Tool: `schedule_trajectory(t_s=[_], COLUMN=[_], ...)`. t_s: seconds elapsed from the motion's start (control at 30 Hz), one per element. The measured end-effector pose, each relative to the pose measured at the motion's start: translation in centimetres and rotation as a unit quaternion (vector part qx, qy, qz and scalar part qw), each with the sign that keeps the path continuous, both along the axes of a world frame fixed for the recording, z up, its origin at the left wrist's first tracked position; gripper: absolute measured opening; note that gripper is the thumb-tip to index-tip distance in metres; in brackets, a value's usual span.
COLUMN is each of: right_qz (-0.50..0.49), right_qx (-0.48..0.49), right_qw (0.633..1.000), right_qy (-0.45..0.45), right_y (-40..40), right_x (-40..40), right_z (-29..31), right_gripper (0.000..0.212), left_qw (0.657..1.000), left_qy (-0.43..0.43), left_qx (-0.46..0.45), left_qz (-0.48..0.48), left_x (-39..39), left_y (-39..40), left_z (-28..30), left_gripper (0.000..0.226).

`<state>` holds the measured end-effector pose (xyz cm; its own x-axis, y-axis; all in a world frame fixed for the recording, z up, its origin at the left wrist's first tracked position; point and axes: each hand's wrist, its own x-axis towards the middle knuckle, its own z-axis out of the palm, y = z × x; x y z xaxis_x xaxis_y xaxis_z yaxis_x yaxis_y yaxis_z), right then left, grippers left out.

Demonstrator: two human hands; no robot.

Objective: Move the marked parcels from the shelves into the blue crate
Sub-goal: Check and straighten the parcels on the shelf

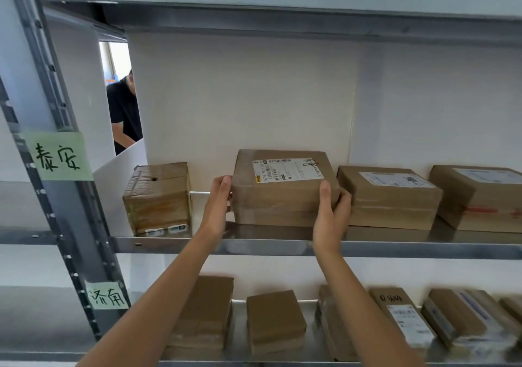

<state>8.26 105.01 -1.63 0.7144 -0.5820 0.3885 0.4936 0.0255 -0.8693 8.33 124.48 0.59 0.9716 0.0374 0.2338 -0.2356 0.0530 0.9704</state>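
A brown cardboard parcel (279, 194) with a white shipping label bearing a black pen mark sits on the upper metal shelf (395, 249). My left hand (216, 205) holds its left side, fingers reaching up to the top corner. My right hand (330, 214) grips its right front corner, thumb on the front face and fingers wrapped round the side. The parcel's base rests on the shelf or just above it. No blue crate is in view.
A taped box (158, 197) stands to the left and two labelled parcels (392, 197) (480, 197) to the right on the same shelf. Several parcels (275, 321) lie on the lower shelf. Green handwritten notes (60, 156) stick to the grey upright. A person in black (124, 112) stands behind the rack.
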Motion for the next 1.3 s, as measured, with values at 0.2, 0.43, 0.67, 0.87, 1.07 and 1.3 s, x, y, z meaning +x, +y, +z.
schedule_trajectory(t_s=[0.2,0.43,0.67,0.87,1.07,1.3], right_qz=[-0.042,-0.088,0.074,0.323,0.375,0.378], right_qx=[-0.041,-0.071,-0.328,-0.414,-0.319,-0.178], right_qw=[0.998,0.991,0.926,0.85,0.865,0.906], right_qy=[0.012,-0.069,-0.17,0.037,0.096,0.068], right_y=[0.1,-0.3,10.6,18.3,18.7,17.4], right_x=[-0.1,-2.5,-4.4,-0.1,2.7,2.8], right_z=[-0.2,1.8,3.5,1.2,0.7,0.9], right_gripper=[0.053,0.038,0.034,0.089,0.107,0.053], left_qw=[0.999,0.989,0.886,0.959,0.98,0.99], left_qy=[0.001,-0.119,-0.27,-0.021,0.053,0.037], left_qx=[0.032,0.002,0.082,-0.022,-0.058,-0.079], left_qz=[-0.013,0.086,0.367,0.281,0.184,0.109], left_x=[0.0,-2.7,-4.0,-2.1,-1.3,-1.7], left_y=[0.0,0.3,8.0,11.2,13.3,14.5], left_z=[-0.3,-1.1,-1.1,-1.5,-0.3,-0.7], left_gripper=[0.058,0.034,0.026,0.047,0.066,0.066])
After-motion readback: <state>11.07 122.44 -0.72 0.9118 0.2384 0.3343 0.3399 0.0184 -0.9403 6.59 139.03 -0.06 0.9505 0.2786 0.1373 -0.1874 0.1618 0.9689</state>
